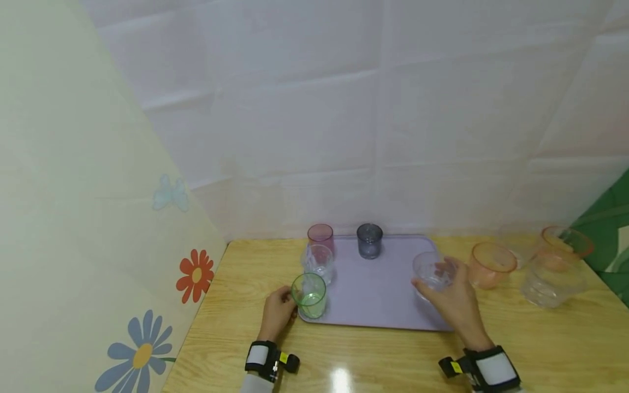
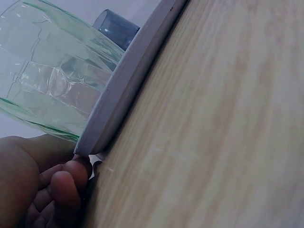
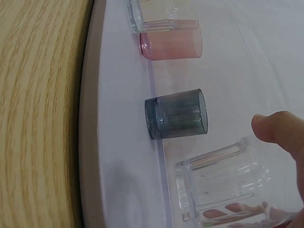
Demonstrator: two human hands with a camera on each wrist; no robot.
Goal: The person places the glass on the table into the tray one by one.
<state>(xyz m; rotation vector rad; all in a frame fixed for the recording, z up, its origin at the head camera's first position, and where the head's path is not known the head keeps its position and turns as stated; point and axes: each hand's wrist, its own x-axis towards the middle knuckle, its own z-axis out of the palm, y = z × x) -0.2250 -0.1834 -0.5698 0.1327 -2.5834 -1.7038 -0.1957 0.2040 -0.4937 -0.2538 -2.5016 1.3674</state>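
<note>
A white glare (image 1: 340,380) marks the softly lit table (image 1: 388,360); the left wrist view is dimmer.

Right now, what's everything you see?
Table: 1, tan, under tray
Tray: 1, lilac, on table
Green cup: 1, green, tray's front left
Pink cup: 1, pink, tray's back left
Dark cup: 1, bluish, tray's back
Clear cups: at least 3, colourless, tray's left, right grip, far right
Orange cups: 2 visible, orange, right
Flowers: 2, red, blue, left wall
Butterfly: 1, bluish, left wall
Sheet: 1, whitish, behind table
Green panel: 1, green, right edge
Wrist straps: 2, black, front
Left grip: 1, bare, tray's corner
Right grip: 1, bare, round clear cup
</note>
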